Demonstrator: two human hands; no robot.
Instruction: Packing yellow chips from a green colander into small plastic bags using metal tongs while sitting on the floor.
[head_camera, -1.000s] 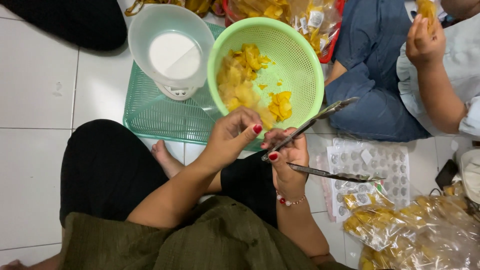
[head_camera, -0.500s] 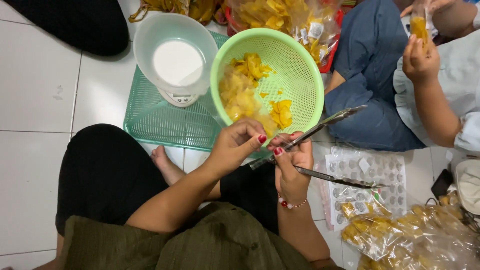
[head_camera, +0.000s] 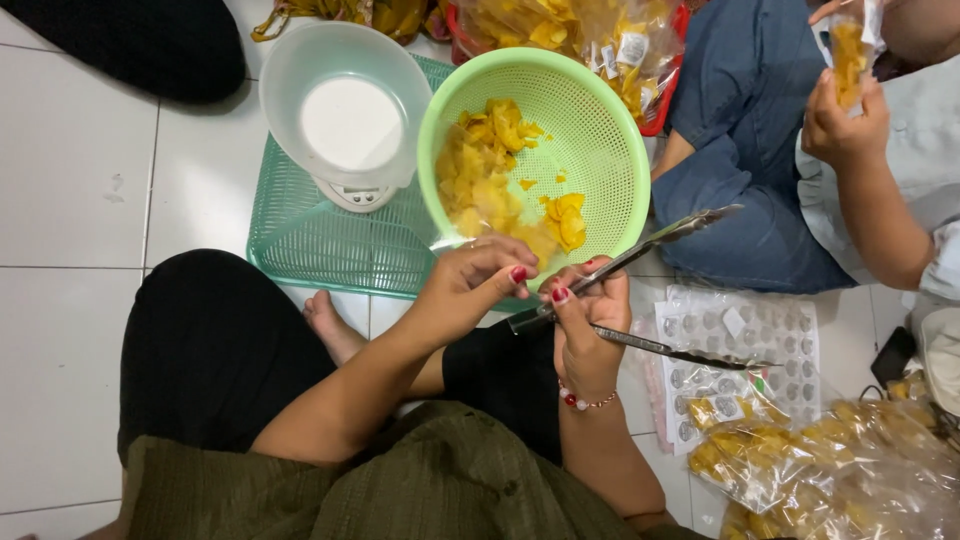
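Above our knees sits a green basket (head_camera: 600, 130) with yellow chips (head_camera: 490, 180) inside, resting on a teal mesh tray (head_camera: 310, 240). Next to it on the tray is a white scale with a clear bowl (head_camera: 345, 115) on top. Bags of chips (head_camera: 830, 470) lie at our right, by a sheet of little round stickers (head_camera: 750, 335). Another person in blue jeans sits across from us, and their hand (head_camera: 840, 125) holds up a small bag. Our left hand (head_camera: 480, 280) bends in, fingers pinched at the near end of the metal tongs (head_camera: 640, 290). Our right hand (head_camera: 585, 330) is curled tight around the tongs, which point out to the right, open wide. We sit on a white tile floor (head_camera: 70, 200).
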